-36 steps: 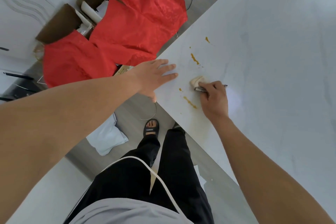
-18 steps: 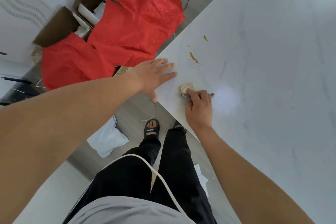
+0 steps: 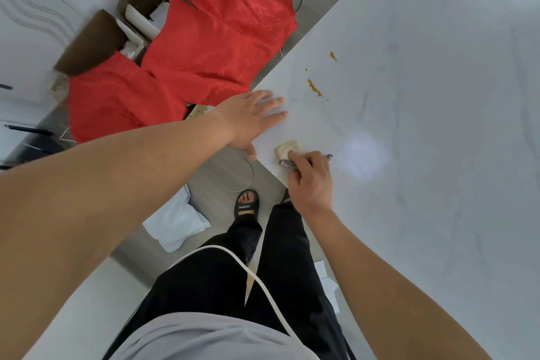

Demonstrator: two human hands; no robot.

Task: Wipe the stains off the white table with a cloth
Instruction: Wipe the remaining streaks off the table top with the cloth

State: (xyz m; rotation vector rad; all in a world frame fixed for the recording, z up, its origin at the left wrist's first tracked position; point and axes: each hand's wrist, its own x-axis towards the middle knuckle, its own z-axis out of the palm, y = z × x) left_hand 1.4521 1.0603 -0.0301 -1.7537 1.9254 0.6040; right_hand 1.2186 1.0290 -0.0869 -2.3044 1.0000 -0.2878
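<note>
The person stands at the near left edge of the white table (image 3: pixel 423 102), leaning over it. The right hand (image 3: pixel 311 184) has its fingers curled down over a small beige cloth (image 3: pixel 287 148), gripping it and pressing it onto the tabletop close to that edge. A crumpled end of the cloth sticks out on the far side of the knuckles, and a bit of striped fabric shows on either side of the fingers.

The left hand (image 3: pixel 251 120) lies flat on the table just left of the cloth. Its fingers are straight and slightly spread, holding nothing, and the thumb hangs over the edge.

Farther along the table, beyond both hands and apart from the cloth, sit the orange-brown stains (image 3: pixel 314 87): one streak, a smaller blob past it and a few specks around them. A bright patch of glare lies on the surface right of the cloth.

On the floor to the left, red fabric (image 3: pixel 210 47) is draped over open cardboard boxes (image 3: pixel 87 44). A black sandal (image 3: pixel 247 203) shows below the table edge, with a thin wire loop (image 3: pixel 249 177) beside it.
</note>
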